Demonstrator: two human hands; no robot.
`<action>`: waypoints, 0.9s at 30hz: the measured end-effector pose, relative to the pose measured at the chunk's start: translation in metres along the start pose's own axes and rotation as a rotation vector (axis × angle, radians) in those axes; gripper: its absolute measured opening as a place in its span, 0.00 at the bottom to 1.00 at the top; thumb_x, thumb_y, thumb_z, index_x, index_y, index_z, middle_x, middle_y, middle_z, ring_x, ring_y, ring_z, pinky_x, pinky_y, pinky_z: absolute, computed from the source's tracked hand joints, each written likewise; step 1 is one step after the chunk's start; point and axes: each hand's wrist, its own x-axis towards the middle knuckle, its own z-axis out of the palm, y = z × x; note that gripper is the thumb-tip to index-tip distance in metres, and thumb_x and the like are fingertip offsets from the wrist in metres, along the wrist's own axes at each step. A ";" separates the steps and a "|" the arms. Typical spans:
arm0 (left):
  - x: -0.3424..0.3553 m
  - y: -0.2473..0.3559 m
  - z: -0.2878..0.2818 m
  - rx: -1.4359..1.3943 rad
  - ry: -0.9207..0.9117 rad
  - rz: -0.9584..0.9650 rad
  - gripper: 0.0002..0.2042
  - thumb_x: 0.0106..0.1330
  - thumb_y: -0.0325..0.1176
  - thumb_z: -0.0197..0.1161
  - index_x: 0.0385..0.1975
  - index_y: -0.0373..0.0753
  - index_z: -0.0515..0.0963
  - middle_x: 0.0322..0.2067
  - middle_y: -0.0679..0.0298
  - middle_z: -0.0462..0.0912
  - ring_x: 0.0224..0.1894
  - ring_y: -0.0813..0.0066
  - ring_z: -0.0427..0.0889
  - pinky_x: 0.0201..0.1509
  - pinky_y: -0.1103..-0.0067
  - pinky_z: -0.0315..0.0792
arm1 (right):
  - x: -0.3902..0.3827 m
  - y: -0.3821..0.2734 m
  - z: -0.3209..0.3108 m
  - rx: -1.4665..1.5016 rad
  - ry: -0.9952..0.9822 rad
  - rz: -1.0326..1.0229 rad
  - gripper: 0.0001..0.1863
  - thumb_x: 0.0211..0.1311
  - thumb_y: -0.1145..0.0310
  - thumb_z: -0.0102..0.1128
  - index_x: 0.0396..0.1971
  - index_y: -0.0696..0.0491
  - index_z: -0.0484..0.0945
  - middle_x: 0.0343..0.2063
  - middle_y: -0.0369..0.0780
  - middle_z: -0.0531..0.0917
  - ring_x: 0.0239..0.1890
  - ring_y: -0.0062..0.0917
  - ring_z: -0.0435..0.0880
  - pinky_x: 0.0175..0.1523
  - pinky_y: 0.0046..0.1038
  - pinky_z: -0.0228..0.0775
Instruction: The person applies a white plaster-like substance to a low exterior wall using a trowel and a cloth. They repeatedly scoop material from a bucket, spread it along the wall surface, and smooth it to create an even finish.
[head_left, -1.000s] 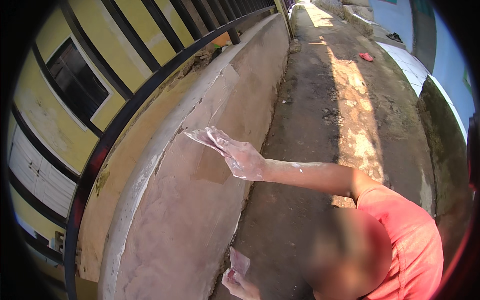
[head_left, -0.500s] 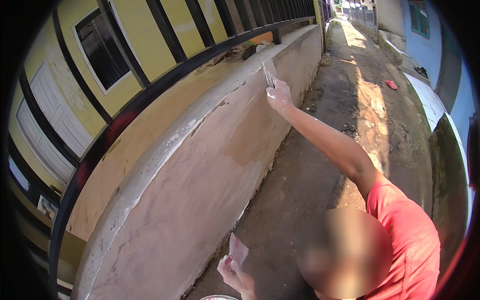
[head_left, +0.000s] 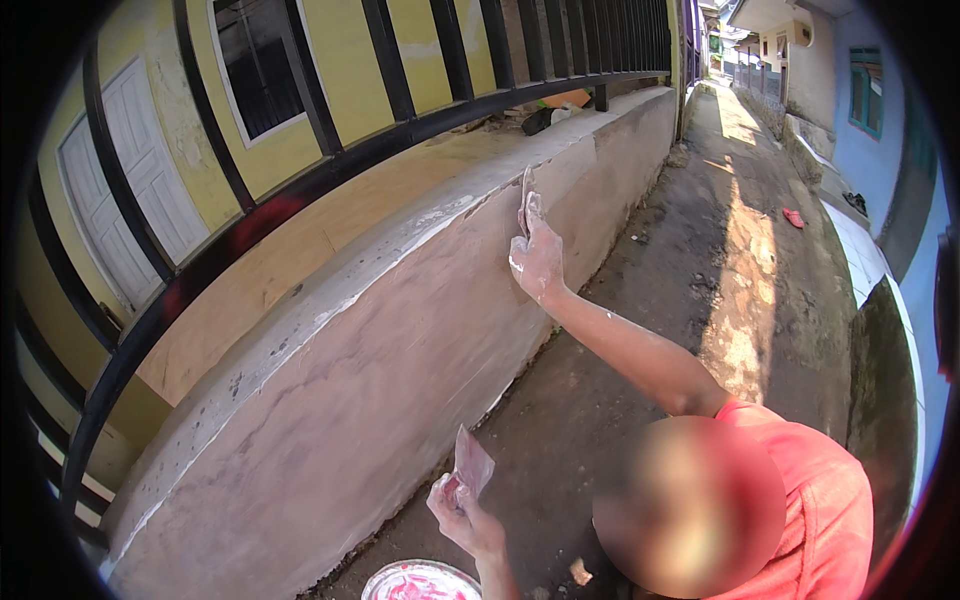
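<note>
My right hand (head_left: 538,262) grips a putty knife (head_left: 526,195), its thin blade upright against the upper face of the low wall (head_left: 400,330), just under the ledge. Whitish smears mark the fingers. Lower down, my left hand (head_left: 465,522) is closed on a flat, pink-smeared scraper plate (head_left: 474,464), held away from the wall with its pointed corner up. A round tub (head_left: 372,590) with pink and white paste in it stands below my left hand, partly cut off by the lower edge. Smooth pinkish coating covers much of the wall.
Black metal railing (head_left: 270,215) runs above the wall's ledge, with a yellow house (head_left: 165,75) behind it. On the right, a narrow lane (head_left: 640,300) stretches away past a red sandal (head_left: 793,218) and a white tiled step (head_left: 850,255).
My right hand and putty knife have come nearer along the wall. The view has shifted, showing more of the tub. My left hand still holds the scraper plate.
</note>
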 end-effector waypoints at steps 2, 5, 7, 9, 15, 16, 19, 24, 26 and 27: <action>-0.003 0.004 0.004 -0.022 -0.004 0.001 0.15 0.74 0.28 0.60 0.55 0.28 0.73 0.50 0.54 0.80 0.53 0.65 0.79 0.61 0.70 0.73 | -0.016 -0.014 0.000 0.000 -0.008 -0.009 0.39 0.57 0.82 0.53 0.72 0.69 0.59 0.63 0.59 0.76 0.59 0.46 0.82 0.63 0.38 0.74; 0.002 0.009 0.000 -0.055 0.017 0.012 0.15 0.74 0.28 0.59 0.57 0.29 0.71 0.50 0.54 0.79 0.53 0.66 0.79 0.61 0.70 0.73 | -0.048 -0.027 0.027 -0.044 0.062 -0.195 0.38 0.57 0.82 0.52 0.72 0.67 0.60 0.62 0.58 0.77 0.59 0.47 0.82 0.63 0.38 0.74; 0.009 0.005 -0.009 -0.120 0.061 -0.002 0.15 0.75 0.27 0.59 0.57 0.29 0.71 0.49 0.55 0.79 0.53 0.67 0.79 0.61 0.71 0.73 | -0.083 -0.054 0.036 -0.172 -0.041 -0.252 0.37 0.58 0.83 0.52 0.71 0.67 0.61 0.62 0.58 0.77 0.59 0.48 0.82 0.65 0.38 0.73; 0.018 0.010 -0.014 -0.124 0.084 0.009 0.14 0.75 0.27 0.59 0.56 0.29 0.70 0.48 0.56 0.79 0.53 0.69 0.78 0.61 0.72 0.73 | -0.119 -0.082 0.024 -0.023 -0.283 -0.151 0.35 0.60 0.83 0.52 0.70 0.67 0.63 0.61 0.58 0.78 0.60 0.47 0.82 0.67 0.38 0.72; 0.027 0.044 -0.002 -0.345 0.003 -0.312 0.12 0.75 0.22 0.55 0.56 0.32 0.70 0.46 0.61 0.78 0.47 0.76 0.79 0.55 0.75 0.76 | -0.169 -0.040 -0.073 1.207 -0.520 0.508 0.21 0.66 0.82 0.55 0.59 0.60 0.76 0.50 0.39 0.85 0.54 0.25 0.84 0.62 0.31 0.74; 0.030 0.047 -0.001 -0.407 0.000 -0.379 0.12 0.75 0.22 0.55 0.56 0.32 0.70 0.45 0.62 0.79 0.46 0.77 0.80 0.54 0.76 0.76 | -0.174 -0.042 -0.079 1.329 -0.490 0.611 0.20 0.66 0.83 0.55 0.58 0.60 0.76 0.50 0.39 0.85 0.53 0.23 0.84 0.62 0.30 0.74; 0.037 0.062 0.002 -0.475 -0.051 -0.528 0.12 0.76 0.21 0.53 0.56 0.33 0.70 0.46 0.61 0.79 0.45 0.75 0.82 0.52 0.75 0.78 | -0.185 -0.051 -0.095 1.437 -0.582 0.801 0.22 0.66 0.85 0.55 0.59 0.60 0.76 0.52 0.40 0.85 0.55 0.24 0.83 0.65 0.31 0.73; 0.039 0.070 0.007 -0.516 -0.133 -0.626 0.10 0.76 0.20 0.50 0.53 0.33 0.72 0.46 0.59 0.82 0.46 0.73 0.84 0.53 0.73 0.79 | -0.189 -0.053 -0.111 0.737 -0.793 0.092 0.23 0.67 0.81 0.60 0.62 0.59 0.76 0.62 0.46 0.80 0.65 0.37 0.79 0.73 0.40 0.68; 0.037 0.074 0.012 -0.532 -0.128 -0.643 0.10 0.75 0.19 0.51 0.53 0.33 0.73 0.45 0.59 0.82 0.46 0.72 0.84 0.53 0.73 0.79 | -0.190 -0.033 -0.106 0.441 -0.860 -0.609 0.23 0.66 0.78 0.64 0.62 0.58 0.77 0.66 0.48 0.77 0.71 0.42 0.74 0.76 0.44 0.64; 0.036 0.076 0.014 -0.558 -0.134 -0.650 0.10 0.75 0.19 0.51 0.53 0.33 0.73 0.45 0.59 0.82 0.46 0.72 0.84 0.53 0.72 0.79 | -0.194 -0.037 -0.107 0.391 -0.915 -0.664 0.24 0.62 0.76 0.67 0.59 0.58 0.79 0.66 0.48 0.77 0.72 0.47 0.71 0.77 0.48 0.62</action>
